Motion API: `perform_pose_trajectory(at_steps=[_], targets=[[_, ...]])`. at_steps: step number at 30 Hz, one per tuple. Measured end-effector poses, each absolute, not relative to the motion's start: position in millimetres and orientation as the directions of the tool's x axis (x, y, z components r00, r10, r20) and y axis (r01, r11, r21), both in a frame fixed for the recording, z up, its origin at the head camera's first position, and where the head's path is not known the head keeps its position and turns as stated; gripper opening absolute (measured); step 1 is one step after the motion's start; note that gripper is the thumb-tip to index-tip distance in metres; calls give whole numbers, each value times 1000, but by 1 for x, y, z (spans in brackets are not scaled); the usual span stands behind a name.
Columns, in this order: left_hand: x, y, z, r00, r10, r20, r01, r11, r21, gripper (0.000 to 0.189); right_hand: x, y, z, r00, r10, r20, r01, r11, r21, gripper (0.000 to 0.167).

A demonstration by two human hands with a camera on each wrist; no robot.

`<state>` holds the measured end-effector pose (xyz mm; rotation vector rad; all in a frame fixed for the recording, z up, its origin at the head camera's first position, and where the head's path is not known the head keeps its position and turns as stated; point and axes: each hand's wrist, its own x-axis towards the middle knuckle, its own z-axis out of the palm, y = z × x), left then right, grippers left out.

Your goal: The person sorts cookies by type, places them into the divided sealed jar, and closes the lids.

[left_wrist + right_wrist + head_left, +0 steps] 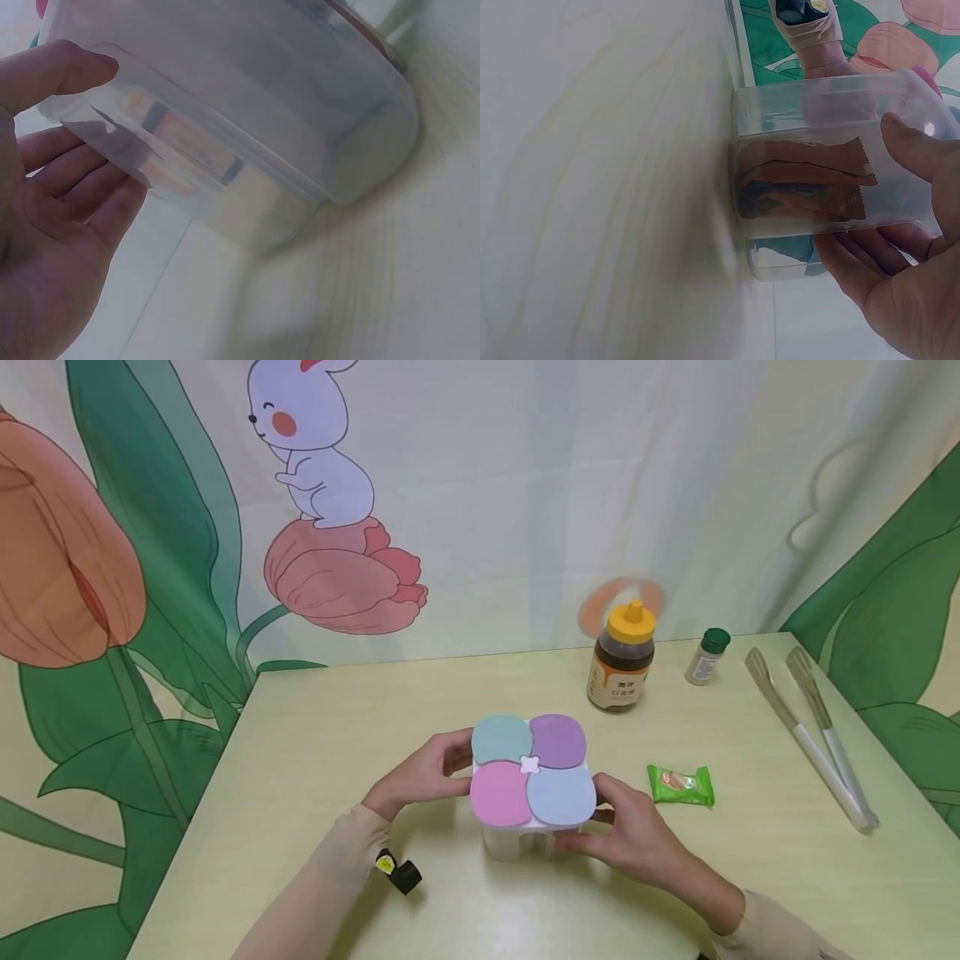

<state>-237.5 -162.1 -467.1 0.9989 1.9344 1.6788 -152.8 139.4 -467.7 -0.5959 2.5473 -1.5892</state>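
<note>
A clear plastic storage box (504,844) with several compartments stands on the table, its lid made of teal (501,738), purple (558,742), pink (499,793) and light blue (562,796) petal-shaped covers. My left hand (429,770) grips its left side, thumb on one wall and fingers bent round the corner. From the right, my right hand (637,832) holds the opposite side between thumb and fingers. Brown wrapped packets (802,180) show through the wall in the right wrist view. A labelled packet (196,142) appears behind the plastic in the left wrist view.
Behind the box stands a honey bottle (619,670) with a yellow cap, and a small green-capped jar (707,657) is to its right. A green snack packet (681,785) lies right of my right hand. Long-handled tongs (813,743) lie near the table's right edge.
</note>
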Motion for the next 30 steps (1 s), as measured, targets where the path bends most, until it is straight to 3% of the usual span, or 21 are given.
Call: perform_pose_trajectory(at_steps=[30], targets=[[-233, -168, -465, -737, 675, 46, 237, 194, 952, 52, -163, 147, -467, -921, -376, 100, -247, 367, -897, 47]])
